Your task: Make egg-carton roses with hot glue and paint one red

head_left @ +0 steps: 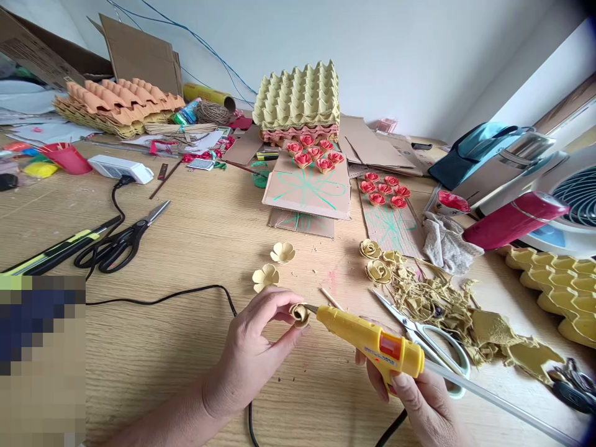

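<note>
Between the thumb and fingers of my left hand [261,347] is a small rolled flower [300,315] of tan egg-carton pulp. My right hand [414,397] grips a yellow hot glue gun [367,338] by its handle, with a clear glue stick [503,397] jutting from the back. The gun's metal nozzle meets the flower's upper edge; whether glue is coming out is too small to tell. Just beyond my left hand lie two open petal cups [282,252], one partly behind my fingers. Finished tan roses [379,272] sit farther right, beside a heap of pulp scraps [442,304].
White-handled scissors [433,344] lie beside the glue gun, black scissors [123,242] at left. Red roses [384,189] stand on marked cardboard [307,192]. Stacked egg trays [298,96] rise at the back. A black cord [186,290] crosses the table from a power strip [121,169].
</note>
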Demonstrator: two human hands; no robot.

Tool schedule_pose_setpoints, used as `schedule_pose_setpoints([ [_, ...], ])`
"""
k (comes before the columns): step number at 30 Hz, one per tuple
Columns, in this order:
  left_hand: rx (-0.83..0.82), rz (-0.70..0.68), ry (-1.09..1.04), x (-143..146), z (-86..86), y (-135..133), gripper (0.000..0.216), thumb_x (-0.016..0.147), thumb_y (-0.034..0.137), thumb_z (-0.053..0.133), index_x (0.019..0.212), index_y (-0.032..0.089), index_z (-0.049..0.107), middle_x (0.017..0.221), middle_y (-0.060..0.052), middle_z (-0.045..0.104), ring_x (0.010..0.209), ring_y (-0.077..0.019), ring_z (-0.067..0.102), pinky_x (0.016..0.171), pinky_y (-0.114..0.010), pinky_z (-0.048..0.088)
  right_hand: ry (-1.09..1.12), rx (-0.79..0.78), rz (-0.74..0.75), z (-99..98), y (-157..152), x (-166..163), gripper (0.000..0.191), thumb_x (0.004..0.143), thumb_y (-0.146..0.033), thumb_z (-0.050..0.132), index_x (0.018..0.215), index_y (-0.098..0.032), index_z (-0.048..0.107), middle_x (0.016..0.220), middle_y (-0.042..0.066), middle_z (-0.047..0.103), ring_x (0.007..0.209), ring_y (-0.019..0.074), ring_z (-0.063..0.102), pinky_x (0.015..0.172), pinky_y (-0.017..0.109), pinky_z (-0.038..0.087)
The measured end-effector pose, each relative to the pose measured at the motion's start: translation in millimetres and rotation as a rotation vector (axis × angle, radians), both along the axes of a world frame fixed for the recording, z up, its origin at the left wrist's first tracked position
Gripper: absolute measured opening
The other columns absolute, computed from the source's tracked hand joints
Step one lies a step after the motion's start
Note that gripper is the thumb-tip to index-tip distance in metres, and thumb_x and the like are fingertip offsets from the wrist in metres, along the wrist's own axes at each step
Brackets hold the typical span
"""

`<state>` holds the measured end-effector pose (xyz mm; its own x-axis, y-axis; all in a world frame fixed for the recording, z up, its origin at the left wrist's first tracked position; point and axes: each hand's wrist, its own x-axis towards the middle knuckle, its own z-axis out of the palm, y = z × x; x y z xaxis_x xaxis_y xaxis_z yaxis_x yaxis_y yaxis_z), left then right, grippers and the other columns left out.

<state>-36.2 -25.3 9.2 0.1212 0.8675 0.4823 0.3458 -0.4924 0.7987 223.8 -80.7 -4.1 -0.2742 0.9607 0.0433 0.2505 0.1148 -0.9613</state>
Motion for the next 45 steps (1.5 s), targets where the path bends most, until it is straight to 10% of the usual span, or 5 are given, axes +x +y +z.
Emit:
schedule_pose_setpoints([
  [14, -0.24, -0.054, -0.191, 4, 0.6, 0, 0.019, 0.086, 0.011, 0.073, 0.101, 0.02, 0.067, 0.091, -0.001, 0.072, 0.079, -0.0144, 0.077, 0.076, -0.022, 0.067, -0.068, 0.028, -0.083, -9.8, -4, 14, 0.049, 0.099, -0.065, 0.054, 0.11, -0.023, 0.076, 0.069, 0.006, 0.065, 0.07, 0.027, 0.065, 0.074, 0.044, 0.062],
  [38, 0.09, -0.013, 0.018, 0, -4.9, -1, 0.034, 0.084, -0.002, 0.067, 0.108, 0.024, 0.064, 0.1, -0.002, 0.068, 0.093, -0.0155, 0.071, 0.078, -0.021, 0.063, 0.086, -0.074, 0.042, -6.5, -3, 8, 0.05, 0.106, -0.06, 0.043, 0.113, -0.021, 0.074, 0.077, 0.005, 0.061, 0.067, 0.0205, 0.057, 0.063, 0.033, 0.056],
  [45, -0.094, -0.074, -0.187, 4, -3.1, -5, 0.032, 0.086, 0.005, 0.07, 0.109, 0.026, 0.061, 0.097, 0.001, 0.064, 0.085, -0.0118, 0.07, 0.077, -0.018, 0.062, 0.095, -0.062, 0.003, -9.1, -1, 7, 0.057, 0.106, -0.063, 0.037, 0.104, -0.019, 0.074, 0.07, 0.002, 0.058, 0.061, 0.0174, 0.048, 0.072, 0.036, 0.05],
])
